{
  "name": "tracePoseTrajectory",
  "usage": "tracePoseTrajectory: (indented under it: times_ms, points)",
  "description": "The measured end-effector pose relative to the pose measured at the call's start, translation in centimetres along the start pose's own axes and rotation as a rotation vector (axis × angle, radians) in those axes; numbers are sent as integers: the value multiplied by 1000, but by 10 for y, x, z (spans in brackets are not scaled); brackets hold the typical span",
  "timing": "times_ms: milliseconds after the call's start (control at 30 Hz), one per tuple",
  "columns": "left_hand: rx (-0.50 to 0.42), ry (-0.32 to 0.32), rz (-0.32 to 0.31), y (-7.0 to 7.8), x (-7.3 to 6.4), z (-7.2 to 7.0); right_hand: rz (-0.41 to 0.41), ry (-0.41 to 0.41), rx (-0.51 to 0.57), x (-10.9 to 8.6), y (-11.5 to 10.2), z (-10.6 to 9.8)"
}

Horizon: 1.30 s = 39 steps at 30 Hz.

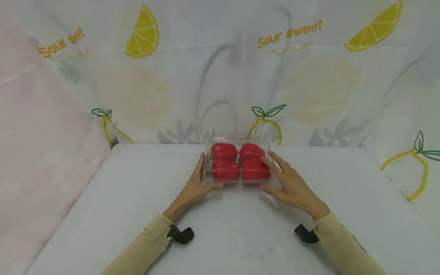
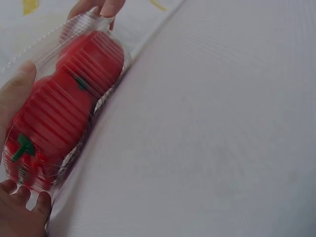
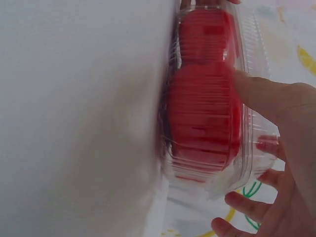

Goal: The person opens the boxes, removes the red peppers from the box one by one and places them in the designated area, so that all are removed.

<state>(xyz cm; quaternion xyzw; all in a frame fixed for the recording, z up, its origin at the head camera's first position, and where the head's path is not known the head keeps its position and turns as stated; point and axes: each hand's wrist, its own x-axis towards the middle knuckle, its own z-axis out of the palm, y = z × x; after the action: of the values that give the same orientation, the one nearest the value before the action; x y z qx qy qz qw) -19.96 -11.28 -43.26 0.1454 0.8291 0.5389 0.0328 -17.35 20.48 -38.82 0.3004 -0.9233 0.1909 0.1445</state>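
Note:
A clear plastic clamshell box point(image 1: 235, 179) is at the far middle of the white table, its lid lying over several red peppers point(image 1: 256, 169). A green stem point(image 2: 23, 148) shows on one of them in the left wrist view. My left hand point(image 1: 194, 187) grips the box's left end, thumb at the front and fingers along the side. At the right end, my right hand point(image 1: 292, 187) holds the box with spread, bent fingers. Its thumb point(image 3: 261, 91) touches the ribbed plastic in the right wrist view. Whether the box's whole base rests on the table cannot be told.
The white table point(image 1: 137, 172) ends just behind the box. A cloth point(image 1: 192, 84) printed with lemons hangs beyond it, and pinkish fabric point(image 1: 41, 145) hangs along the left. Black wrist devices point(image 1: 183, 235) sit at both sleeves.

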Motion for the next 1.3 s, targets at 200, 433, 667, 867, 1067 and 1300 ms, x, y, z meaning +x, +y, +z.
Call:
tracePoseTrajectory:
  times_ms: [200,433,667,867,1067,1300]
  points:
    - [-4,1,-2,0,3,-1,-26,9,-9,8,-4,3]
    - [-4,3,-10,1,4,-1,17,32,-68,15,-8,5]
    - [-15,-1,-21,5,2,1,45,9,-128,20,-11,-1]
    - [-19,10,-44,5,-1,2,38,-15,-139,22,-11,-4]
    - [-24,15,-34,4,-3,1,52,-50,-131,25,-8,-7]
    - [-8,18,-38,0,-3,2,-6,-38,-189,27,-4,-7]
